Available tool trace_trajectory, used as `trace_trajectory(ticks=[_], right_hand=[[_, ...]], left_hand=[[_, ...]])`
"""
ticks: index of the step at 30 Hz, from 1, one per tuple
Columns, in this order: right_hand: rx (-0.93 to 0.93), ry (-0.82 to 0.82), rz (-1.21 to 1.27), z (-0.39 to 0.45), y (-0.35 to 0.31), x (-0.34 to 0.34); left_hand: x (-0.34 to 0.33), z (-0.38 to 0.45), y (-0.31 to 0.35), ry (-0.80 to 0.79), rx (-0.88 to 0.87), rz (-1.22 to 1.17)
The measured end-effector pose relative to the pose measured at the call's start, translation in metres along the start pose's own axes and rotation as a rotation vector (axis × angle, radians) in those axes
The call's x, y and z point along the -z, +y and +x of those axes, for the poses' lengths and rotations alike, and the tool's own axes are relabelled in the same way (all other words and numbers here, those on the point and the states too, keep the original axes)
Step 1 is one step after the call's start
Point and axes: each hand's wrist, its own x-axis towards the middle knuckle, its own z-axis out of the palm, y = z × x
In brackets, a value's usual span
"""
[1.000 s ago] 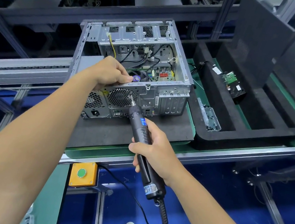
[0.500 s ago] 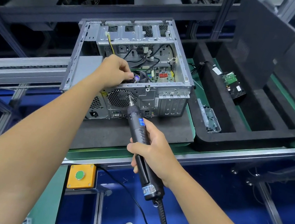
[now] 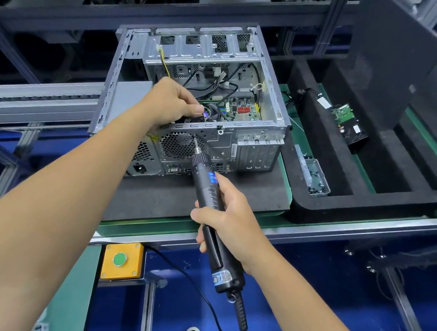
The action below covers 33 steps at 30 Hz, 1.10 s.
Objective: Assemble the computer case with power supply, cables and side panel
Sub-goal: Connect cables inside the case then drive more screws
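The computer case (image 3: 194, 97) lies open, side panel unfitted; a screwdriver (image 3: 212, 193) is gripped by the right hand (image 3: 228, 222), something inside is held by the left hand (image 3: 173, 102).

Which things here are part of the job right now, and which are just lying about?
In the job:
- computer case, open on the foam pad
- electric screwdriver, bit at the fan grille on the back panel
- right hand, gripping the screwdriver
- left hand, holding something inside the case at its rear edge

Lying about:
- screw tray
- foam tray with circuit board
- yellow button box

Bright even overhead light, sharp, wide-angle edge distortion.
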Motion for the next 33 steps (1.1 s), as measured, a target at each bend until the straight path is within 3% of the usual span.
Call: trace_trajectory(ticks=[5,14,33], right_hand=[[-0.001,0.002,0.007,-0.001,0.002,-0.001],[0.005,0.027,0.004,-0.005,0.001,-0.001],[0.008,0.033,0.025,-0.010,-0.002,-0.008]], left_hand=[[0.000,-0.004,0.001,-0.096,-0.002,0.033],[0.002,-0.007,0.003,-0.131,0.014,-0.001],[0.001,-0.014,0.004,-0.119,-0.019,0.027]])
